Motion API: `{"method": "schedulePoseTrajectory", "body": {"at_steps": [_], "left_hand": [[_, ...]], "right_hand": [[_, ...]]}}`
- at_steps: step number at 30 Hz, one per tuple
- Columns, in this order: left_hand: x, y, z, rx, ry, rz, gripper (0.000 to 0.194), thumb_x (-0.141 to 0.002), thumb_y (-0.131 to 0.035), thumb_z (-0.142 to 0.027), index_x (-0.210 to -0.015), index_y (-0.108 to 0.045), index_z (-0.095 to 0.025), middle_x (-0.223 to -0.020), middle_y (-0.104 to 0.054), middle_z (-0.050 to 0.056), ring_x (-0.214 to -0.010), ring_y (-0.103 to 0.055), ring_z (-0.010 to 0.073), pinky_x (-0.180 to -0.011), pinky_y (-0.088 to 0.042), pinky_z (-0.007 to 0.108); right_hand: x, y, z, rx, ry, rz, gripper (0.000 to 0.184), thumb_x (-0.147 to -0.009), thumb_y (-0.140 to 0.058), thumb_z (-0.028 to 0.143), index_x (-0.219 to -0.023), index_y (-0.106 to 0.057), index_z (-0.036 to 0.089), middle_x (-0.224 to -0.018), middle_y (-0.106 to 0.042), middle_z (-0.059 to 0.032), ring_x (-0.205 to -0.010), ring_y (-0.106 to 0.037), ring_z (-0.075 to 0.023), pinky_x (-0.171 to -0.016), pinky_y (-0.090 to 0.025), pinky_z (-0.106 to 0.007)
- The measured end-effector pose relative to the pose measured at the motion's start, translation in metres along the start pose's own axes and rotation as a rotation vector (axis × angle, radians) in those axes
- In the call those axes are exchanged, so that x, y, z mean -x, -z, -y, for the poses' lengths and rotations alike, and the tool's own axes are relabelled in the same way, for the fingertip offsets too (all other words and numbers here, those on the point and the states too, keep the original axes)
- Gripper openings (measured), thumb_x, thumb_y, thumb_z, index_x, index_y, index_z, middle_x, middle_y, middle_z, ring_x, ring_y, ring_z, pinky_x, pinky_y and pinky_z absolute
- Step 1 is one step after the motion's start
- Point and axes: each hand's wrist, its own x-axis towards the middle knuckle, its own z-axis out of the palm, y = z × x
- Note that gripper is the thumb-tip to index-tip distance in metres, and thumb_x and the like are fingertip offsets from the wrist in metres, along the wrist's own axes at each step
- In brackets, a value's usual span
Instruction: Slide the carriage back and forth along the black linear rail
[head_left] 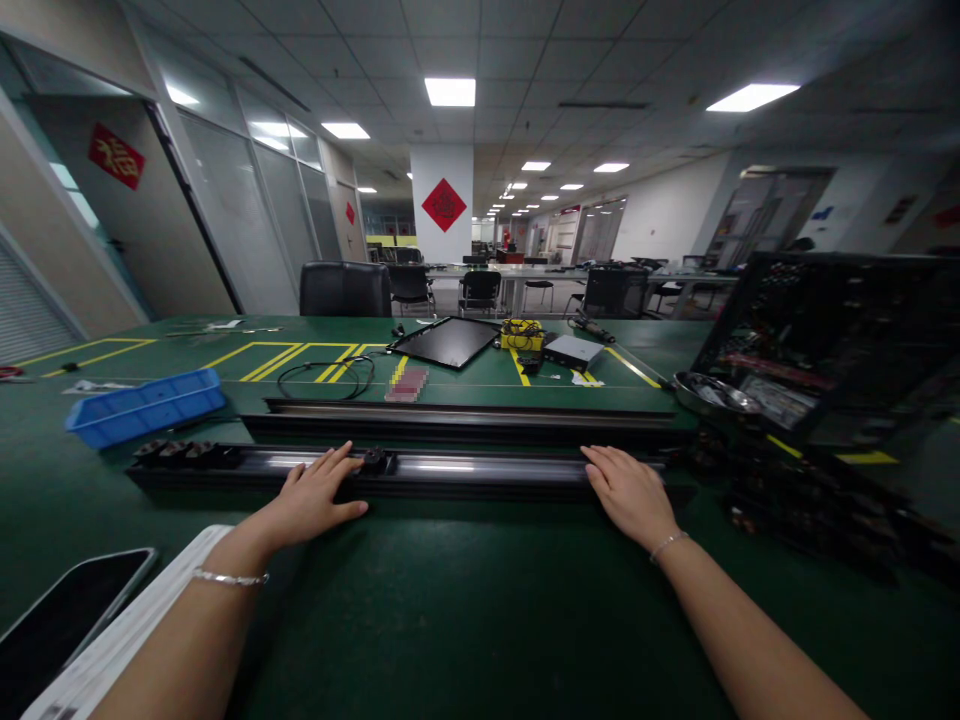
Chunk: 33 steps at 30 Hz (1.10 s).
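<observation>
Across the green table lies a long black rail (480, 470) with a shiny inner channel. My left hand (319, 495) rests on its left half, fingers stretched out and thumb apart, just beside a small black block (377, 460) seated in the channel. Over the rail's right part my right hand (626, 490) lies flat with its fingers extended. Several more black blocks (176, 453) sit in a row at the rail's left end. Behind it, roughly parallel, is a second long black rail (465, 420). Neither hand is wrapped around anything.
A blue plastic bin (146, 408) stands at left. A phone (82, 600) lies on white sheets (142, 610) by my left forearm. Dark parts (825, 510), a metal bowl (716, 393) and an open black case (832, 340) occupy the right. Farther back lies a flat black panel (450, 342).
</observation>
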Motion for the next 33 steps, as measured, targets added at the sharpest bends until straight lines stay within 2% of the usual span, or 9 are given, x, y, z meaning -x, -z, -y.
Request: {"method": "schedulePoseTrajectory", "body": {"at_steps": [11,15,23,33], "left_hand": [[-0.001,-0.008,-0.008,-0.025,-0.014,-0.044,0.074,-0.073,-0.047,-0.058,-0.134,-0.040,-0.017,-0.151,-0.017,0.013,-0.138,-0.015,0.0306,-0.107,-0.017,0.053],[-0.001,-0.008,-0.011,-0.030,-0.036,-0.020,0.079,-0.073,-0.045,-0.059,-0.136,-0.036,-0.012,-0.151,-0.014,0.014,-0.138,-0.015,0.0299,-0.108,-0.016,0.051],[0.002,-0.001,-0.012,-0.025,-0.038,0.003,0.076,-0.073,-0.044,-0.057,-0.135,-0.038,-0.013,-0.152,-0.013,0.013,-0.138,-0.017,0.0291,-0.108,-0.017,0.050],[-0.002,-0.008,-0.004,0.017,-0.078,-0.054,0.070,-0.074,-0.047,-0.056,-0.132,-0.042,-0.018,-0.151,-0.019,0.012,-0.137,-0.019,0.0290,-0.107,-0.019,0.051]], "right_hand": [[0.000,0.003,0.002,-0.001,-0.009,0.012,0.048,-0.091,-0.024,0.039,-0.127,-0.052,0.024,-0.131,-0.053,-0.0028,-0.122,-0.043,-0.0203,-0.098,-0.034,-0.040],[0.000,0.001,0.001,0.001,-0.002,0.010,0.048,-0.091,-0.024,0.039,-0.127,-0.052,0.024,-0.130,-0.054,-0.0025,-0.122,-0.043,-0.0203,-0.097,-0.035,-0.040],[-0.001,-0.001,-0.001,0.005,0.002,-0.003,0.047,-0.091,-0.025,0.039,-0.126,-0.053,0.025,-0.130,-0.054,-0.0029,-0.122,-0.044,-0.0205,-0.096,-0.036,-0.040],[0.000,0.003,0.001,-0.002,-0.008,0.017,0.049,-0.091,-0.023,0.039,-0.127,-0.052,0.023,-0.131,-0.053,-0.0035,-0.123,-0.043,-0.0206,-0.097,-0.035,-0.040]]}}
